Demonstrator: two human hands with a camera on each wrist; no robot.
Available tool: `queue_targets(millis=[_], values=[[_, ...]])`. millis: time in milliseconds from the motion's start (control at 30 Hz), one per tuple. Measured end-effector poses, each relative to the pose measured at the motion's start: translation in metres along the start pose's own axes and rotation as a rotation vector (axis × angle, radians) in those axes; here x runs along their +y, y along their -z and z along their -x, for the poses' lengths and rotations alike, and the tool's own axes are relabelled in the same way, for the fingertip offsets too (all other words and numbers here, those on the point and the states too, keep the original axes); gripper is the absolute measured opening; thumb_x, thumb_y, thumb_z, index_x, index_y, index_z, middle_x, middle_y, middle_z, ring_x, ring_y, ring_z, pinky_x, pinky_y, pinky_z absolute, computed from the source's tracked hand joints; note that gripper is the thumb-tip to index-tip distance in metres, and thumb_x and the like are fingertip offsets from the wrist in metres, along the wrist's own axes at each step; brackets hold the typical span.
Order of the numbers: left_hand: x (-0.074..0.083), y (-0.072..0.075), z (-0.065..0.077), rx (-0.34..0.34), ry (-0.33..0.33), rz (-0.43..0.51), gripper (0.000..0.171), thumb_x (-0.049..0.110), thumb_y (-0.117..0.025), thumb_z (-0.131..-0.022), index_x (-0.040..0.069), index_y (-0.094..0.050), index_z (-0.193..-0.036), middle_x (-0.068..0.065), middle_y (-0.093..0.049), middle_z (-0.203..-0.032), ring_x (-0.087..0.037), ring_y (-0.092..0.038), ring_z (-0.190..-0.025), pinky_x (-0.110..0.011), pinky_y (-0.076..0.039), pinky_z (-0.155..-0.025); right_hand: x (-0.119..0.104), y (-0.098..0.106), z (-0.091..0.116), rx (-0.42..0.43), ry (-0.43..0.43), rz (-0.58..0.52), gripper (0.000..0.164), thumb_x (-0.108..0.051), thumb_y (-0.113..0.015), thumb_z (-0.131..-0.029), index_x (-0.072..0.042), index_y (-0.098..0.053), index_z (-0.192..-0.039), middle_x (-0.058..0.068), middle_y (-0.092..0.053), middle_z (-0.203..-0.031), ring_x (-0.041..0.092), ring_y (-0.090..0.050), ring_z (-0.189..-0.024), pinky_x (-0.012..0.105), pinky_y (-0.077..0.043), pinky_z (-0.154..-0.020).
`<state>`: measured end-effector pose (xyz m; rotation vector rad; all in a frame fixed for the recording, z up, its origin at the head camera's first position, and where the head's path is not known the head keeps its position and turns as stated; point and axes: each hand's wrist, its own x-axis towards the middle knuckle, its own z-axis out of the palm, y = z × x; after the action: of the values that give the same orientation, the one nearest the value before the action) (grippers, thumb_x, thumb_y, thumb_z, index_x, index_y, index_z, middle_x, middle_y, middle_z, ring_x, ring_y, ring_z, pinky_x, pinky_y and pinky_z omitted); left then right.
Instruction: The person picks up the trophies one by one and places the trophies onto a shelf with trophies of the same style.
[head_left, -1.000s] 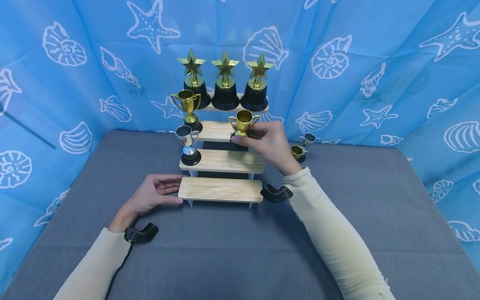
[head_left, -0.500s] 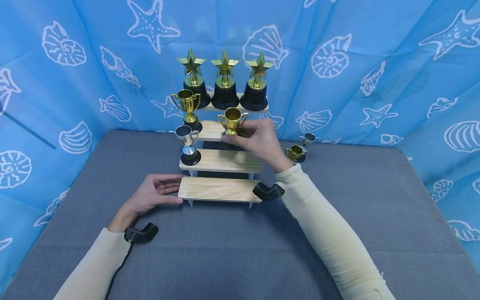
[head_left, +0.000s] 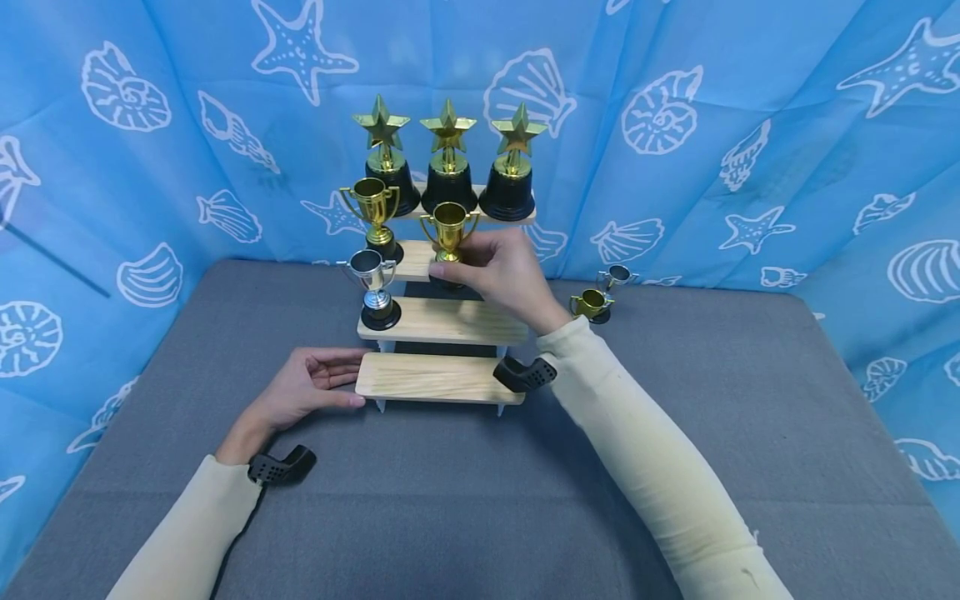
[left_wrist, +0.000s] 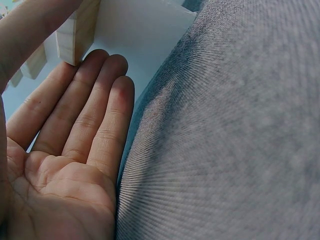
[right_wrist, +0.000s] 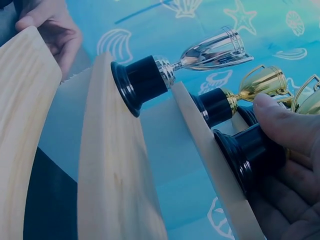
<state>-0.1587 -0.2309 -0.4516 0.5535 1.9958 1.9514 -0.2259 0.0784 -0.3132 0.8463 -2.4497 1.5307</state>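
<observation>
My right hand (head_left: 512, 273) grips a gold trophy cup (head_left: 450, 223) low down, near its black base (right_wrist: 255, 155). In the right wrist view the base is at the second-highest step (right_wrist: 220, 170) of a wooden tiered stand. On that step's left end stands another gold trophy cup (head_left: 372, 202), with a silver trophy cup (head_left: 370, 275) one step lower. My left hand (head_left: 303, 387) rests at the left end of the bottom step (head_left: 442, 379), thumb at the front corner. In the left wrist view its fingers (left_wrist: 107, 115) are extended, their tips by the wood.
Three gold star trophies (head_left: 448, 158) with black bases line the top step. To the right of the stand, a small gold cup (head_left: 590, 303) and a silver cup (head_left: 618, 277) stand on the grey cloth (head_left: 420, 500). A blue shell-patterned curtain (head_left: 720, 100) hangs behind.
My right hand has carried the gold trophy cup leftward along the second-highest step, towards its middle, uncovering more of the cups at the right. The left hand has stayed put.
</observation>
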Motion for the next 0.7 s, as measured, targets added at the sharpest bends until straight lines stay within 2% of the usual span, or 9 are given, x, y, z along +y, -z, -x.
queue_targets(millis=[367, 567, 700], values=[[0.0, 0.0, 0.0, 0.0, 0.002, 0.013, 0.074, -0.015, -0.079, -0.076, -0.022, -0.041, -0.139, -0.031, -0.054, -0.14, -0.016, -0.065, -0.118, -0.033, -0.054, -0.101, -0.001, -0.001, -0.01, -0.023, -0.032, -0.011, 0.021, -0.018, -0.084, -0.086, -0.003, -0.08, -0.1, 0.005, -0.077, -0.093, 0.014, -0.073, -0.083, 0.029, -0.062, -0.072], [0.0, 0.0, 0.0, 0.003, 0.005, 0.012, 0.074, -0.015, -0.079, -0.076, -0.021, -0.042, -0.14, -0.032, -0.053, -0.14, -0.015, -0.065, -0.118, -0.032, -0.054, -0.101, -0.001, -0.002, -0.014, -0.025, -0.044, 0.01, 0.02, -0.019, -0.084, -0.086, -0.004, -0.08, -0.099, 0.005, -0.077, -0.092, 0.014, -0.071, -0.08, 0.029, -0.06, -0.069], [0.0, 0.0, 0.0, 0.005, 0.001, 0.009, 0.074, -0.015, -0.079, -0.076, -0.021, -0.042, -0.14, -0.031, -0.054, -0.14, -0.015, -0.065, -0.118, -0.033, -0.054, -0.102, 0.0, -0.003, -0.016, -0.028, -0.05, 0.002, 0.02, -0.019, -0.083, -0.087, -0.004, -0.08, -0.101, 0.005, -0.077, -0.094, 0.013, -0.072, -0.082, 0.029, -0.061, -0.072]])
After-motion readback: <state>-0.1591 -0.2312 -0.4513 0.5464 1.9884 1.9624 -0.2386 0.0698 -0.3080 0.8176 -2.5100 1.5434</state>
